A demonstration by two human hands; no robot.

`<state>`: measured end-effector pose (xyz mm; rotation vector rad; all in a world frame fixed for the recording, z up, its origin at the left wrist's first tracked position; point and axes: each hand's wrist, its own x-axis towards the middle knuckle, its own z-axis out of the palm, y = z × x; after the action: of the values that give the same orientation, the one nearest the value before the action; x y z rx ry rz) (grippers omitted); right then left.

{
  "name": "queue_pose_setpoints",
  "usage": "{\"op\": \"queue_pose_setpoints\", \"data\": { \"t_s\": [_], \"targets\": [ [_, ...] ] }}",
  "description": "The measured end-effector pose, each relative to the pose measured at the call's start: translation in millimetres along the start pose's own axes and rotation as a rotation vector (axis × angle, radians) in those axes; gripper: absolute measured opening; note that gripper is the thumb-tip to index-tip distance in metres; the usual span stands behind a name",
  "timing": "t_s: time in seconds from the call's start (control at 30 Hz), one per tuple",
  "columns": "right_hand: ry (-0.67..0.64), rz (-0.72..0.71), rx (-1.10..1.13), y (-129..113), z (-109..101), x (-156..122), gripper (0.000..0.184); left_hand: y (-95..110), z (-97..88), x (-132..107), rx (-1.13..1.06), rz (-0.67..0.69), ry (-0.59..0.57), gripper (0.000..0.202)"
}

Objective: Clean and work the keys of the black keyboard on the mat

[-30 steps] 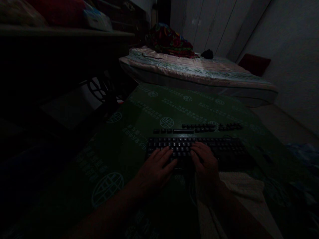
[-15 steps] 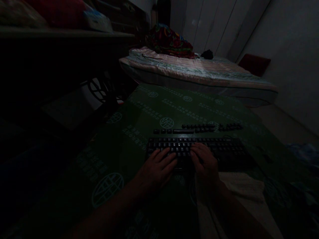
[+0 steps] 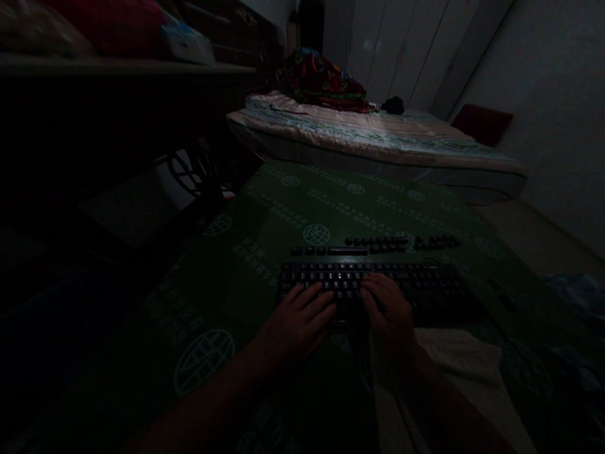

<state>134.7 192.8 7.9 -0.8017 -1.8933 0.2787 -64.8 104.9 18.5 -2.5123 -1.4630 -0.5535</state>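
Observation:
A black keyboard [image 3: 340,275] lies on the green sheet [image 3: 265,214] in front of me, with bare dark patches at its lower edge and right side. My left hand [image 3: 302,318] rests over its lower left part, fingers spread on the keys. Near the middle of the keyboard is my right hand [image 3: 388,306], its fingers close together and bent, the thumb tip near the index finger. Whatever is between those fingertips is too dark to make out. Behind the keyboard, loose keycaps [image 3: 378,241] stand in rows, with a long space bar key [image 3: 348,251] among them.
A pale cloth [image 3: 463,359] lies under my right forearm. Beyond the green surface stands a bed [image 3: 378,139] with a bundled red blanket [image 3: 326,82]. On the left is a dark table [image 3: 142,66] with bags on it. The room is dim.

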Motion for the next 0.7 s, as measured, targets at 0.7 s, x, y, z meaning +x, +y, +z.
{"op": "queue_pose_setpoints", "data": {
  "t_s": [0.7],
  "targets": [
    [-0.021, 0.018, 0.008, 1.2, 0.9, -1.7, 0.016, -0.2, 0.9, 0.7, 0.007, 0.013, 0.015, 0.03]
  ]
}}
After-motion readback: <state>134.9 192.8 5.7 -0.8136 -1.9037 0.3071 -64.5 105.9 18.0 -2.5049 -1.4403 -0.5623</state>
